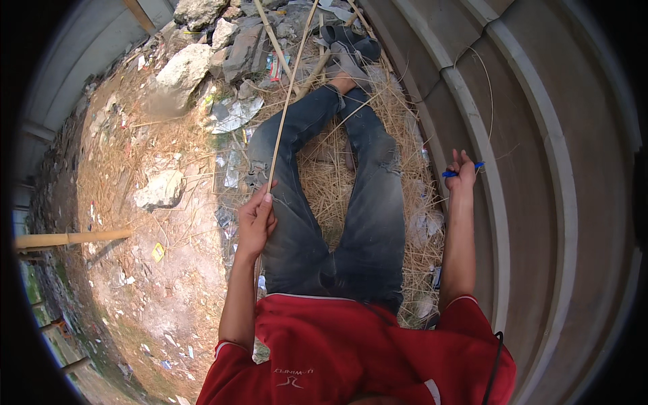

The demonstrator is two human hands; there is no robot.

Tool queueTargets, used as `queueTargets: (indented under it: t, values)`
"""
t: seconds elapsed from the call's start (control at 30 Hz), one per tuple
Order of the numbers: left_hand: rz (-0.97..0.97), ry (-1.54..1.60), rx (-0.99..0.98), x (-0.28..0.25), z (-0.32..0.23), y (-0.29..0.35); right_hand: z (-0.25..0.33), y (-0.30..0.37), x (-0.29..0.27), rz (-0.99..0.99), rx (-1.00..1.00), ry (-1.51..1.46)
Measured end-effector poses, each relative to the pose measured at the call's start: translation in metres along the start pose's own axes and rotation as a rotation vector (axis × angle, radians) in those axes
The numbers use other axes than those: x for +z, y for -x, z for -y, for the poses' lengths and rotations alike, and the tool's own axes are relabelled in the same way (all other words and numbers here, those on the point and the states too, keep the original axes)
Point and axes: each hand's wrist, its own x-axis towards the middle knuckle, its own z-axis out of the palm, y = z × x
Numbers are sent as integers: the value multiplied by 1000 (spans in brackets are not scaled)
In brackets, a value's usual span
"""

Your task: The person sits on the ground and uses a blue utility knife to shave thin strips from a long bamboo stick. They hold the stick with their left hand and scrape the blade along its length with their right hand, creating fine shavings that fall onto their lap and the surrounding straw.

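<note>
My left hand (256,219), thumb on top, is closed round a long thin bamboo strip (285,115). The strip runs from above my left thigh past my shins to the far edge of the view. Off to the right, beside the corrugated wall, my right hand (462,169) is raised with its fingers curled round a small blue tool (450,174). Blue ends stick out on both sides of the hand; its exact kind is hidden. A thin curled strand (491,101) hangs in front of the wall above that hand. My legs, in worn dark jeans (368,202), stretch out ahead.
Straw and bamboo shavings (324,182) lie between and around my legs. Pale rocks (185,71) are piled at the far left, with another rock (160,190) nearer. A bamboo pole (74,238) juts in from the left. The corrugated wall (533,169) closes off the right side.
</note>
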Motion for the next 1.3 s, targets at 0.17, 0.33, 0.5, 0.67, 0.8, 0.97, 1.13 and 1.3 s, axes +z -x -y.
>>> queueTargets:
  t: [0.17,0.33,0.5,0.67,0.8,0.97,1.13,1.3]
  values:
    - [-4,-113,43,19,-6,8,-124,60,1,333,401,100]
    - [-67,-351,197,25,18,7,-71,132,113,579,-838,549]
    - [-36,-307,210,39,24,14,-7,128,187,765,-1506,687]
    - [54,-278,68,40,19,24,13,104,211,928,-1606,999]
    - [94,-306,53,35,17,25,15,71,215,1116,-1630,998]
    - [182,-277,-62,26,15,27,12,59,208,1022,-964,812]
    - [263,-237,-122,33,2,23,5,36,197,903,-400,485]
    - [306,-254,-136,46,-3,18,-7,20,181,782,-194,161]
